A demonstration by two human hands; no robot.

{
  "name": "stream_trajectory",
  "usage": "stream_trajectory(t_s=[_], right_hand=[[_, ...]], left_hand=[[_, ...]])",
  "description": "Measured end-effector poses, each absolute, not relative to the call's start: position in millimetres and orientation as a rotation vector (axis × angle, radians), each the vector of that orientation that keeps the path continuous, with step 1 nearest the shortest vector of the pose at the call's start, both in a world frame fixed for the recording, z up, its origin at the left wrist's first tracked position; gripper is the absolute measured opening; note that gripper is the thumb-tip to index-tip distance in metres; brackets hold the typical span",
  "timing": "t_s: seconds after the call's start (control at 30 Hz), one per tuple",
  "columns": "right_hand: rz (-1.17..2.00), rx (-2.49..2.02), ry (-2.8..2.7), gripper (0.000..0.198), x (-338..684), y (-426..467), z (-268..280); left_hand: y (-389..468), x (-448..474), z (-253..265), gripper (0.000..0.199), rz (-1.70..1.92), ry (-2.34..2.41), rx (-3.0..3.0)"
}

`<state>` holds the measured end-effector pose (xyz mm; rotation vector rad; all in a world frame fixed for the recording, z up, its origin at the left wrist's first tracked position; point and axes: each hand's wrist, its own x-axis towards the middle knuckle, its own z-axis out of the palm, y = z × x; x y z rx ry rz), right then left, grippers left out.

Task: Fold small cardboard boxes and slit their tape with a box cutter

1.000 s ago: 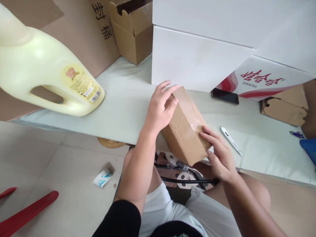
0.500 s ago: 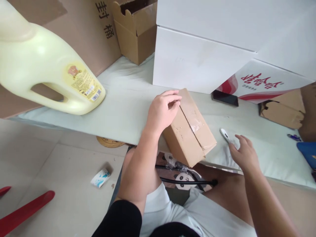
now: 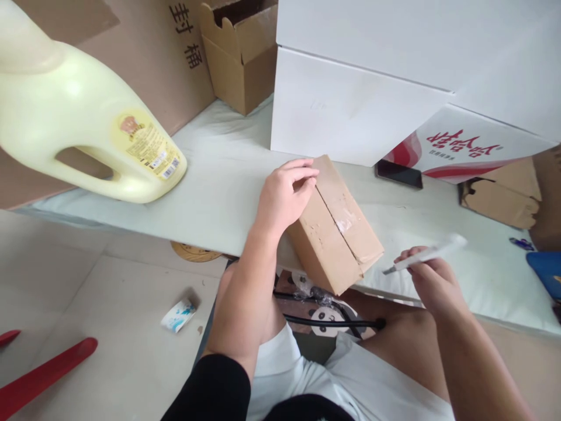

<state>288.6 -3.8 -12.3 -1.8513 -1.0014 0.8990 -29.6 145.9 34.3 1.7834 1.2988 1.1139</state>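
Observation:
A small brown cardboard box [image 3: 335, 228] lies at a slant near the front edge of the cloth-covered surface. Clear tape and a seam run along its top. My left hand [image 3: 291, 190] bends over the far left end of the box and steadies it, fingers curled and thumb close to the index finger. To the right of the box, my right hand [image 3: 432, 275] is closed around a white utility knife [image 3: 432, 254], somewhat blurred. Its dark blade tip points left, toward the box's near right corner, and does not touch it.
Behind the box stand white cartons [image 3: 342, 105] and an open brown box [image 3: 243, 64]. A phone [image 3: 398, 174] lies by the cartons. A pale yellow jug [image 3: 92, 123] stands at left. Folded cardboard [image 3: 499, 202] and a blue item [image 3: 546, 269] are at right.
My right hand has picked up the utility knife from the cloth and turned its blade end leftward. My left hand and the box have hardly moved.

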Motion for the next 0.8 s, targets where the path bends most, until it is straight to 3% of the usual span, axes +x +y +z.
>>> stream_trajectory(t_s=[0.13,0.37,0.47,0.63,0.8], right_hand=[[0.915,-1.523,-0.995,0.025,258.5,-10.0,-3.9],[0.657,-1.666,-1.516,0.018,214.8,3.8,-7.2],[0.786,-1.732,-1.513,0.015,204.4,11.9,-10.4],[0.847,-1.784,-1.414,0.037,210.2,6.9,-13.2],[0.788,-1.804,-1.359,0.037,234.9,-5.5,-6.7]], left_hand=[[147.7,-30.2,32.5,0.023,1.144,1.302,1.762],[146.2,-23.6,30.4,0.024,1.196,1.333,1.730],[146.2,-27.0,31.5,0.030,1.164,1.336,1.765],[148.2,-58.7,33.8,0.063,0.856,1.018,2.014],[137.1,-74.2,37.9,0.090,0.686,0.865,2.069]])
